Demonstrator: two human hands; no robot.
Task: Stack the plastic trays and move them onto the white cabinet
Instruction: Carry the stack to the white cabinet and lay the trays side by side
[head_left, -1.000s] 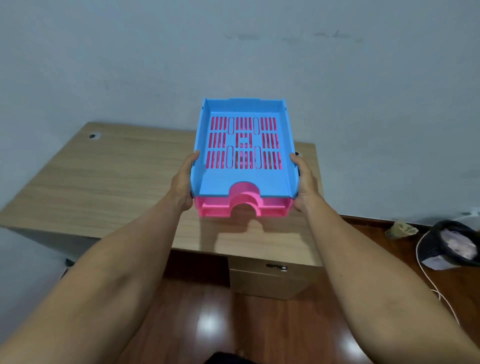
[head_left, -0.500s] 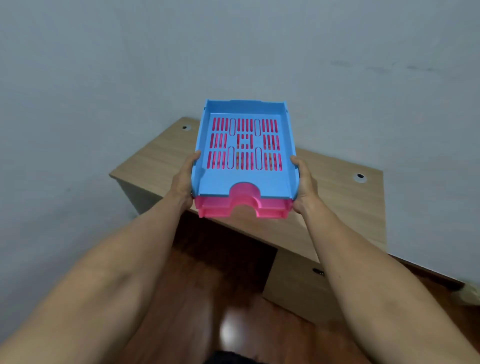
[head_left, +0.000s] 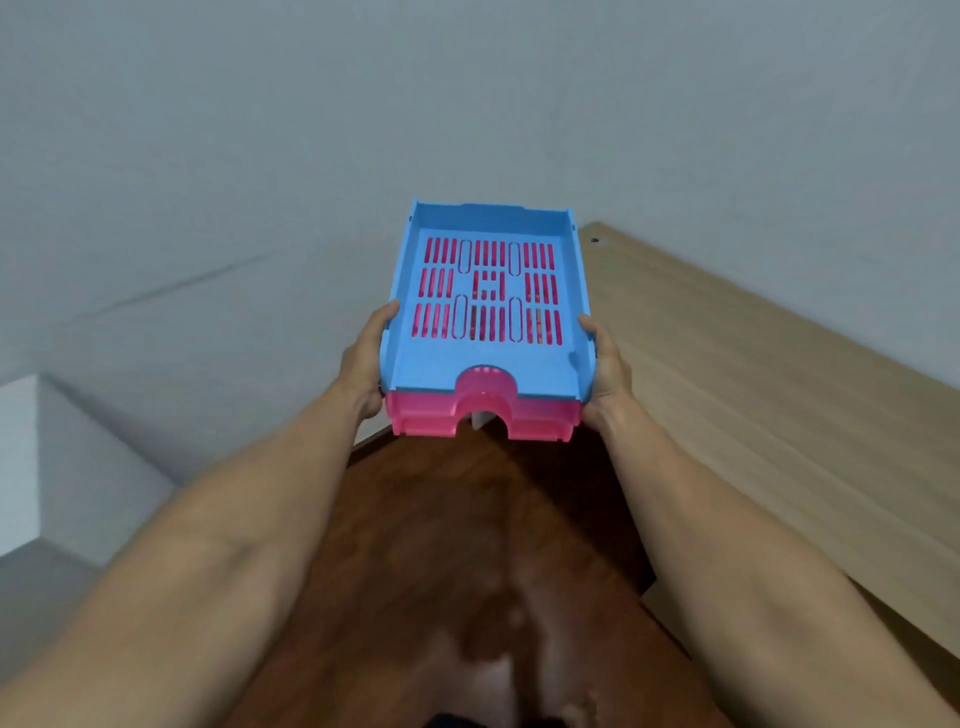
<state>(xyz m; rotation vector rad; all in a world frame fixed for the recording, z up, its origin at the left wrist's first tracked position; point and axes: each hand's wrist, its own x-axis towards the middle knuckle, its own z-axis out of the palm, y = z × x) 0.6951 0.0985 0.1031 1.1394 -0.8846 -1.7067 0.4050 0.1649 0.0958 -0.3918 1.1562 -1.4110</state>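
A blue slotted plastic tray (head_left: 485, 364) sits stacked on a pink tray (head_left: 426, 415), and I hold the pair in the air in front of me. My left hand (head_left: 366, 358) grips the stack's left side and my right hand (head_left: 605, 371) grips its right side. Pink shows through the blue tray's slots and at the front notch. A white cabinet (head_left: 21, 457) appears at the far left edge, well left of and lower than the stack.
A wooden desk (head_left: 753, 395) runs along the right side beneath the grey wall. Dark red wooden floor (head_left: 467, 545) lies below my arms. A grey wall corner stands behind the trays.
My view has swung left with the stack still held: the desk has slid from the centre to the right, and the white cabinet has come into view at the left edge.
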